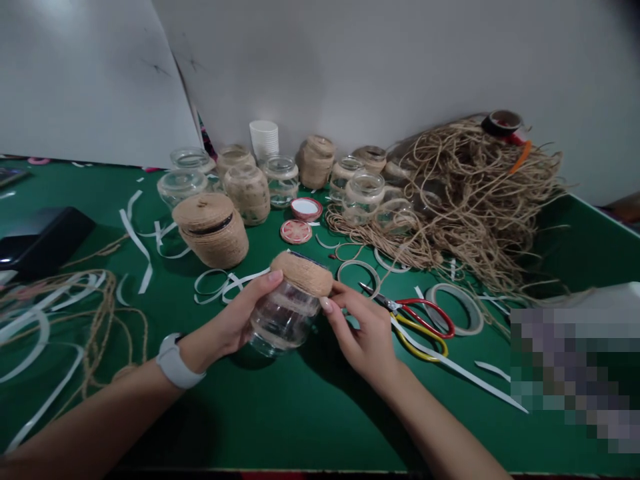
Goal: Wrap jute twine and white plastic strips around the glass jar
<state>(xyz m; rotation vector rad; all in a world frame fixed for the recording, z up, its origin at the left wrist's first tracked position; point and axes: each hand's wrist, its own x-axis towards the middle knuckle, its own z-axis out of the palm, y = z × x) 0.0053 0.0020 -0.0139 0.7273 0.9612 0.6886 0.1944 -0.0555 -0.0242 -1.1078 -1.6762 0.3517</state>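
Observation:
A glass jar (285, 320) is tilted over the green table, its upper part wound with a thick band of jute twine (303, 273). My left hand (245, 310) is closed around the jar's left side, thumb against the twine. On the other side, my right hand (363, 327) pinches the edge where the band meets the glass. Whether a loose twine end lies between those fingertips cannot be made out. Clear strips of what looks like tape ring the bare glass. Just right of my right hand lie scissors (417, 320) with one red and one yellow handle.
A twine-covered jar (213, 233) stands at left, with several bare and partly wrapped jars (283, 180) behind. A large twine heap (475, 187) fills the right back. Tape rolls (455, 308), white strips (143, 257), lids (296, 231) and a black object (45, 237) lie around.

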